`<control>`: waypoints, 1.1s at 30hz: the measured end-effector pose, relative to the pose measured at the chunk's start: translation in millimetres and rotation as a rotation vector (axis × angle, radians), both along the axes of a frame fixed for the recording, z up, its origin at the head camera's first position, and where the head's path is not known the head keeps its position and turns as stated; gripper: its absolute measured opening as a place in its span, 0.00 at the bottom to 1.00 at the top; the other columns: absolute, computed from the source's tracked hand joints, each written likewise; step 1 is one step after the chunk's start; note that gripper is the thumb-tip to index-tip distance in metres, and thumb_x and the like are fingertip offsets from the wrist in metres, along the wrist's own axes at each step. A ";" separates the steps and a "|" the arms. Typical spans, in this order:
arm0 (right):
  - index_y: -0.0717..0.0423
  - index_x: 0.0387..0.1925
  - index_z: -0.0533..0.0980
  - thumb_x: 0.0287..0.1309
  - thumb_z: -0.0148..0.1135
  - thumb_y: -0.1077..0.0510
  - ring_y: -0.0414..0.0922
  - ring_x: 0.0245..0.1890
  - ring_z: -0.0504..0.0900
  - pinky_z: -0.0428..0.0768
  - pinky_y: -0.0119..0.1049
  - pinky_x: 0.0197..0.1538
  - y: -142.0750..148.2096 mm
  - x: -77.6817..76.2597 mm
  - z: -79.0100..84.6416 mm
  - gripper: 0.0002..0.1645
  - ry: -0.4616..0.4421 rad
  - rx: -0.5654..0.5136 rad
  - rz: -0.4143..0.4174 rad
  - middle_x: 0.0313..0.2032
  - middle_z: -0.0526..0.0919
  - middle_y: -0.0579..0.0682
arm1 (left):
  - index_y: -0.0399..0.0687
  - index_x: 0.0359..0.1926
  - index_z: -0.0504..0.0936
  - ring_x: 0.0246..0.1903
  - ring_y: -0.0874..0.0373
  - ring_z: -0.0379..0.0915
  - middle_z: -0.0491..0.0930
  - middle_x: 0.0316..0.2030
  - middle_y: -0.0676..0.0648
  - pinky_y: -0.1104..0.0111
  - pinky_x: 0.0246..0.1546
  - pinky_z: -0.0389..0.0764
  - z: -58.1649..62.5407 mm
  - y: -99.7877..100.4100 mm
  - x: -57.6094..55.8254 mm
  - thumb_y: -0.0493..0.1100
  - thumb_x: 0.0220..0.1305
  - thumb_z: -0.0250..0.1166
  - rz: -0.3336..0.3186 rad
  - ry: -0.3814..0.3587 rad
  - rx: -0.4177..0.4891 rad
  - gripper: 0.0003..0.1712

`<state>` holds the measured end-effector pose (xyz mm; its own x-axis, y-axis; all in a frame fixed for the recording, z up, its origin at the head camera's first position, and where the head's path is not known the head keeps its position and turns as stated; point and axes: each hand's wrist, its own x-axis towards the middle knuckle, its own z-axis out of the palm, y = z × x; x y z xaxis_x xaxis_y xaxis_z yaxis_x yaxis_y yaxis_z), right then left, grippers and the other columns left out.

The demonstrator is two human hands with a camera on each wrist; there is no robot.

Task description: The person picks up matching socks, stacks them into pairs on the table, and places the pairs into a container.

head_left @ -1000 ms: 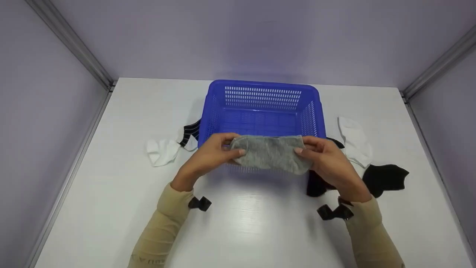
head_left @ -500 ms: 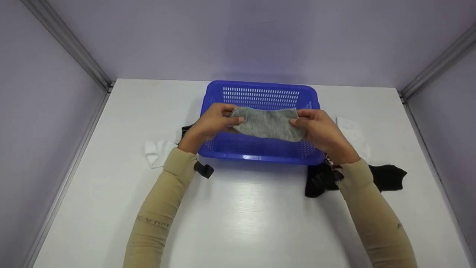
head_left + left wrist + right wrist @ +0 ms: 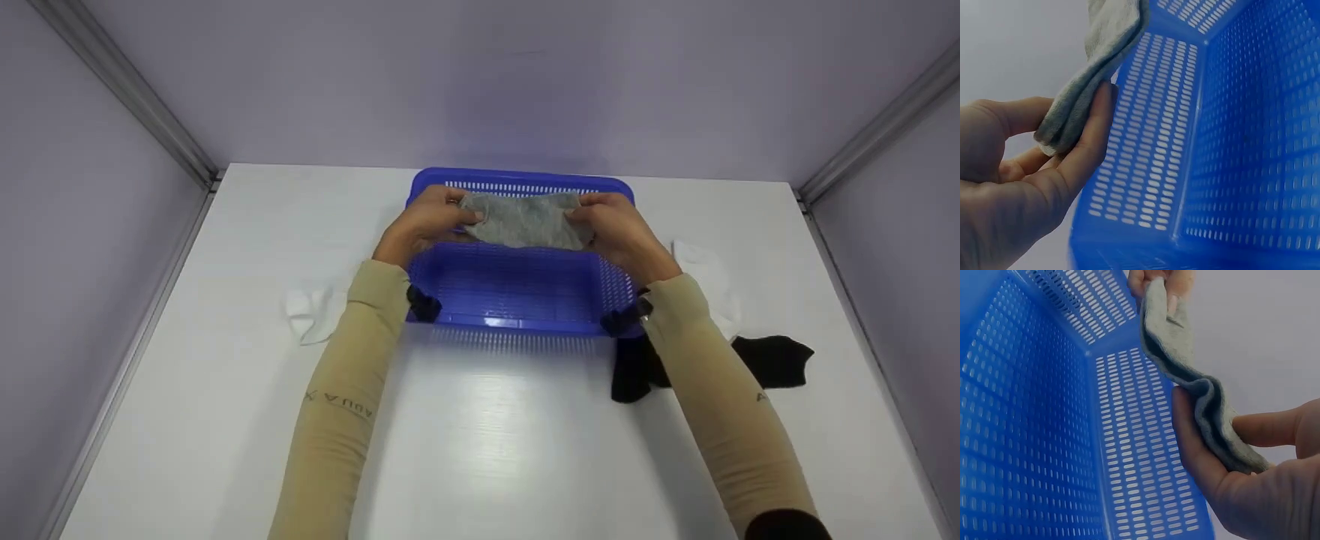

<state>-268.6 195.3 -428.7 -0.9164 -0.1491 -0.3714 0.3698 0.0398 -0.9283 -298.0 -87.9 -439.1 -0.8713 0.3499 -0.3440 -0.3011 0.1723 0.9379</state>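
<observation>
A grey sock (image 3: pixel 525 222) is stretched sideways between both hands, above the far part of a blue plastic basket (image 3: pixel 517 325). My left hand (image 3: pixel 426 223) pinches its left end between thumb and fingers. At the other end, my right hand (image 3: pixel 621 231) grips the cloth the same way. The left wrist view shows the sock (image 3: pixel 1092 73) as folded layers between thumb and fingers. In the right wrist view the sock's (image 3: pixel 1185 360) long edge gapes in wavy folds, and the basket's slotted wall (image 3: pixel 1140 439) is beside it.
White socks lie on the white table (image 3: pixel 480 427), one at left (image 3: pixel 315 313) and one at right (image 3: pixel 709 289). Black socks (image 3: pixel 774 361) lie at the right, partly covered by the right sleeve. A wall stands close behind the basket.
Both hands have carried the grey sock forward, from the basket's near rim to above its far part. The basket's inside and near rim have come into sight.
</observation>
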 end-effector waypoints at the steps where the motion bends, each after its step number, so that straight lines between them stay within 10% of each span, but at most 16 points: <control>1: 0.61 0.48 0.73 0.76 0.53 0.65 0.43 0.42 0.80 0.85 0.37 0.44 0.3 -3.4 -1.8 0.04 -0.005 0.017 0.001 0.46 0.75 0.50 | 0.34 0.65 0.74 0.45 0.53 0.81 0.77 0.53 0.39 0.54 0.61 0.84 -2.2 1.8 -2.6 0.33 0.74 0.63 0.015 -0.010 -0.006 0.22; 6: 0.56 0.35 0.71 0.75 0.56 0.64 0.42 0.39 0.77 0.83 0.41 0.46 4.1 -16.4 -13.9 0.07 -0.039 0.081 -0.031 0.39 0.74 0.47 | 0.31 0.68 0.75 0.39 0.56 0.80 0.81 0.50 0.40 0.57 0.58 0.86 -13.7 12.9 -10.8 0.34 0.73 0.65 0.084 -0.018 -0.055 0.25; 9: 0.56 0.30 0.71 0.73 0.58 0.64 0.42 0.35 0.76 0.82 0.43 0.47 2.6 -22.7 -22.6 0.12 -0.066 0.116 -0.058 0.33 0.73 0.46 | 0.30 0.51 0.81 0.32 0.58 0.80 0.81 0.39 0.44 0.55 0.56 0.87 -18.8 18.3 -13.7 0.33 0.72 0.65 0.119 -0.019 -0.077 0.11; 11: 0.57 0.34 0.73 0.72 0.58 0.63 0.43 0.37 0.77 0.83 0.45 0.50 -0.8 -26.9 -27.8 0.07 -0.094 0.135 -0.064 0.35 0.74 0.47 | 0.36 0.35 0.79 0.28 0.59 0.80 0.80 0.32 0.47 0.53 0.55 0.87 -21.3 20.5 -15.4 0.33 0.71 0.66 0.143 -0.009 -0.097 0.06; 15: 0.62 0.52 0.74 0.72 0.58 0.61 0.48 0.48 0.79 0.83 0.51 0.60 -8.6 -33.7 -35.8 0.12 -0.155 0.180 -0.087 0.47 0.74 0.51 | 0.49 0.16 0.64 0.22 0.59 0.79 0.75 0.22 0.50 0.50 0.55 0.87 -26.7 22.7 -18.4 0.32 0.69 0.66 0.177 0.011 -0.143 0.27; 33: 0.68 0.74 0.61 0.70 0.53 0.64 0.58 0.73 0.70 0.73 0.59 0.74 -21.7 -35.2 -54.5 0.33 -0.202 0.338 -0.093 0.72 0.68 0.61 | 0.46 0.24 0.68 0.26 0.56 0.73 0.68 0.25 0.50 0.53 0.48 0.88 -45.0 23.9 -22.9 0.26 0.64 0.61 0.228 -0.048 -0.355 0.17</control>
<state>-303.7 173.6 -483.2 -0.8238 0.0926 -0.5593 0.5599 0.2875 -0.7771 -320.9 -64.1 -484.1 -0.8928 0.0027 -0.4505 -0.4107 0.4065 0.8162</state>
